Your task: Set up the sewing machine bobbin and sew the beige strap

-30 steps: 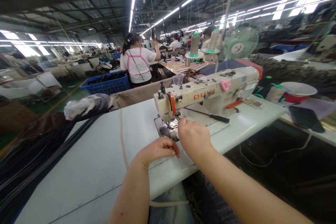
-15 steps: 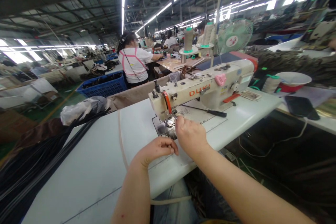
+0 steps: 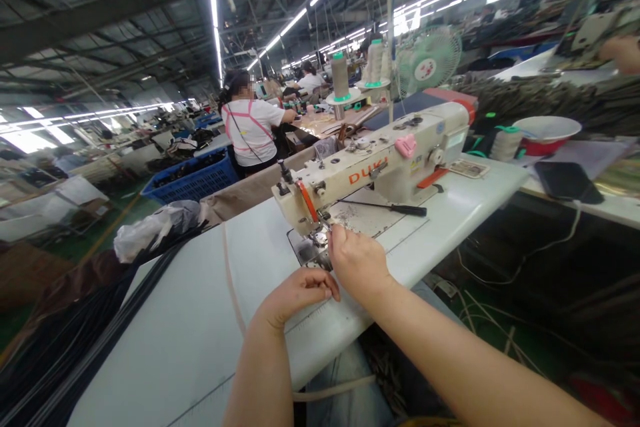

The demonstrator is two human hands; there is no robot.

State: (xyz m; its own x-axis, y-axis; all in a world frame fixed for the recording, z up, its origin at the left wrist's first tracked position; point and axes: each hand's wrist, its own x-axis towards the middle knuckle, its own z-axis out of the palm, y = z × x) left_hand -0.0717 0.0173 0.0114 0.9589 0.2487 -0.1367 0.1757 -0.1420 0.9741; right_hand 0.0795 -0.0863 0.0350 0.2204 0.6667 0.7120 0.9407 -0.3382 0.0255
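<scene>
A white sewing machine (image 3: 350, 173) stands on the pale worktable (image 3: 200, 320), an orange guard on its head. Beside its needle area, my right hand (image 3: 360, 260) is closed in a pinch. What those fingertips grip is hidden; a thin metal piece shows just above them, and I cannot tell whether it belongs to the machine. My left hand (image 3: 303, 290) rests on the tabletop in front of the needle plate (image 3: 300, 245), fingers loosely bent with nothing visible in them. Behind my right hand, a black-handled screwdriver (image 3: 405, 209) lies on the machine bed.
Thread cones (image 3: 341, 77) and a green fan (image 3: 430, 63) stand behind the machine. At right are a phone (image 3: 569, 181) and a bowl (image 3: 547, 128). Black strips (image 3: 115, 320) hang along the left edge. A co-worker (image 3: 253, 127) sits beyond a blue crate (image 3: 195, 177).
The view has shifted slightly, moving the machine a little left in the picture. Both hands keep nearly the same pose by the needle area.
</scene>
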